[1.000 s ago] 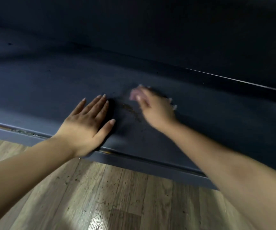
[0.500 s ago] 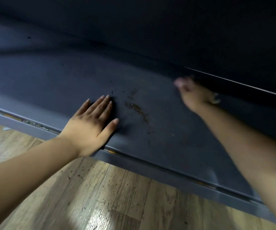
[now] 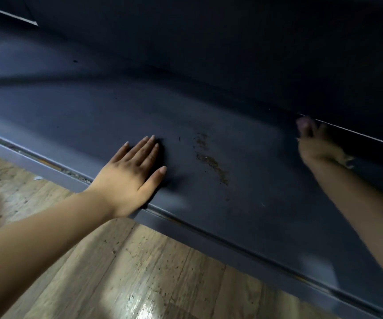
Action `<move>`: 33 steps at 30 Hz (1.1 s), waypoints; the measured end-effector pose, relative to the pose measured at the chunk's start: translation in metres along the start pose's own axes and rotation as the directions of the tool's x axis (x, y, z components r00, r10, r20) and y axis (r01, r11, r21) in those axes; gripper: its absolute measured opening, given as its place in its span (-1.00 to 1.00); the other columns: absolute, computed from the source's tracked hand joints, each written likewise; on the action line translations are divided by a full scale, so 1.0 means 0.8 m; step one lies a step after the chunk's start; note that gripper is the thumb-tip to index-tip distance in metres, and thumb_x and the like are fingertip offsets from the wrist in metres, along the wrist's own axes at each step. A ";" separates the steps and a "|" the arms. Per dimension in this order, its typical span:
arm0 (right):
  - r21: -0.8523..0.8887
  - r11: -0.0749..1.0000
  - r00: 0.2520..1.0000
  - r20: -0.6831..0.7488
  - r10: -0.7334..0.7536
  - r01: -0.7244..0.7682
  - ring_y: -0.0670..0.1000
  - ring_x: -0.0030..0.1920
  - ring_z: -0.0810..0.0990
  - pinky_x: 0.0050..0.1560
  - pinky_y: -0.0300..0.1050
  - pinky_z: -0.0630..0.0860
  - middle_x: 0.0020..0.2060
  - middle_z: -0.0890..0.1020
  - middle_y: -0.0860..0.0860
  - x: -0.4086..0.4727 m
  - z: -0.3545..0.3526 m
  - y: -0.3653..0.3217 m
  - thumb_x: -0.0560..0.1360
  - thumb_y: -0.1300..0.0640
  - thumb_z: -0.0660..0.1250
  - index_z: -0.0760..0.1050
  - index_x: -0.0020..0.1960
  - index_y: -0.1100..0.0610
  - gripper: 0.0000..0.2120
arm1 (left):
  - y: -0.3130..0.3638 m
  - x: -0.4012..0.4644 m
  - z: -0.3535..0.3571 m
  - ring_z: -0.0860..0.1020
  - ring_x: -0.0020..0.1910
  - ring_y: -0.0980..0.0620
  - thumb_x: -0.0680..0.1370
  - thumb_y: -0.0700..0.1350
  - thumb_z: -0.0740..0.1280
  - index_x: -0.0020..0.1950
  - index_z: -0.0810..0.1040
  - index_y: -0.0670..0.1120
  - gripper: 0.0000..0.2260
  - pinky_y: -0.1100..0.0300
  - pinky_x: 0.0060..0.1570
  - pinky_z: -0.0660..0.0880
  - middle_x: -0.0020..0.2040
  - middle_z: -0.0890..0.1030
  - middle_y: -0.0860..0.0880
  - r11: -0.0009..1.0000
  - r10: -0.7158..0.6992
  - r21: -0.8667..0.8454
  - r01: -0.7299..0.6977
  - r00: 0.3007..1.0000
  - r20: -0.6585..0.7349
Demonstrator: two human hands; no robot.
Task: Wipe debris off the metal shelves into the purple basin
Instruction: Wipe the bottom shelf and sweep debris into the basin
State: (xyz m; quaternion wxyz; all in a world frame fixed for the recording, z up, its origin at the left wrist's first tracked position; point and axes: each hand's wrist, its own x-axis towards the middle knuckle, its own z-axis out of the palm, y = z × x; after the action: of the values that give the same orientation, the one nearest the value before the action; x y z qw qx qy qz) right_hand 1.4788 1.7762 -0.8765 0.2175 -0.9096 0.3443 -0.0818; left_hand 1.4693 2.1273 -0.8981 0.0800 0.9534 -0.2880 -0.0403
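A dark blue-grey metal shelf (image 3: 93,116) runs across the view. My left hand (image 3: 135,173) lies flat on it near the front edge, fingers straight. A brown streak of debris (image 3: 212,163) sits just right of that hand. My right hand (image 3: 317,146), blurred, is far back on the shelf at the right, close to the dark rear panel. Its fingers are curled round a small pale cloth (image 3: 347,161), of which only a scrap shows by the wrist. The purple basin is out of view.
The shelf's front lip (image 3: 209,229) carries grit in its groove. Below it lies a wooden plank floor (image 3: 117,272) sprinkled with crumbs. A dark panel or upper shelf (image 3: 255,54) overhangs the back.
My right hand has swept from the middle of the shelf, by the debris, to the far right rear. The left hand has stayed flat in place. The view has shifted slightly.
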 end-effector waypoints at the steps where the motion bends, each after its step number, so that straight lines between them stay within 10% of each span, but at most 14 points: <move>1: 0.021 0.999 0.999 0.029 -0.035 0.035 0.22 0.48 0.11 0.41 -0.02 0.05 0.50 0.11 0.21 -0.003 -0.010 -0.008 0.67 0.03 -0.05 0.08 0.51 0.23 -0.53 | -0.002 0.000 0.000 -0.26 0.46 0.17 0.28 0.39 -0.64 0.55 -0.12 -0.11 0.00 0.24 0.43 -0.34 0.51 -0.19 0.03 1.000 -0.005 0.006 0.005 1.000 0.005; 9: -0.097 0.983 0.975 0.171 -0.139 0.157 0.30 0.31 0.35 0.31 0.25 0.26 0.34 0.32 0.19 0.017 0.051 -0.076 0.57 -0.18 0.00 0.32 0.35 0.08 -0.52 | -0.006 0.000 0.004 -0.26 0.47 0.16 0.29 0.36 -0.65 0.52 -0.20 -0.09 -0.07 0.20 0.45 -0.33 0.47 -0.24 0.04 1.000 0.024 0.017 -0.024 1.000 -0.012; 18: 0.238 0.659 0.596 0.287 -0.750 0.714 -0.09 0.39 0.34 0.38 -0.24 0.17 0.36 0.42 -0.11 -0.076 0.105 -0.156 0.62 0.04 0.13 0.41 0.34 0.01 -0.69 | -0.007 0.000 0.001 -0.30 0.43 0.21 0.35 0.31 -0.50 0.56 -0.17 -0.09 -0.14 0.21 0.43 -0.37 0.55 -0.19 0.00 0.999 0.027 0.019 -0.027 0.999 -0.019; 21: 0.272 0.730 0.715 0.170 -0.678 0.627 -0.04 0.02 0.59 0.11 -0.09 0.49 0.05 0.60 -0.13 -0.054 0.089 -0.140 0.63 -0.02 0.06 0.43 0.14 -0.19 -0.80 | -0.017 0.000 -0.007 -0.30 0.45 0.19 0.36 0.30 -0.48 0.56 -0.16 -0.09 -0.15 0.20 0.44 -0.36 0.55 -0.20 0.01 0.999 0.021 0.045 -0.021 1.000 -0.003; 25: -0.031 0.969 0.969 0.056 -0.242 0.244 0.24 0.26 0.42 0.25 0.31 0.28 0.33 0.39 0.11 -0.001 0.078 -0.107 0.61 -0.17 -0.03 0.25 0.40 -0.04 -0.58 | -0.043 -0.003 -0.005 -0.15 0.52 0.11 0.39 0.39 -0.51 0.56 -0.02 -0.11 -0.08 0.20 0.47 -0.27 0.56 -0.06 -0.03 0.999 0.032 0.004 -0.032 0.999 -0.044; 33: 0.260 0.885 0.870 0.216 -0.443 0.386 0.15 0.22 0.45 0.27 0.19 0.39 0.27 0.43 0.11 0.027 0.122 -0.181 0.60 -0.03 0.09 0.48 0.20 0.10 -0.68 | -0.052 -0.004 0.002 0.18 0.50 -0.11 0.60 0.26 -0.24 0.49 0.26 -0.23 -0.27 0.07 0.44 -0.06 0.50 0.24 -0.16 0.997 0.078 0.007 -0.077 0.993 -0.090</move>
State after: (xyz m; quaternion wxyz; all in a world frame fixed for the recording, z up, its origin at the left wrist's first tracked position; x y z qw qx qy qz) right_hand 1.6096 1.8917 -0.8982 0.3335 -0.9370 0.0970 -0.0381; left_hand 1.4892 2.1629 -0.9067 0.0929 0.9425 -0.3210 0.0065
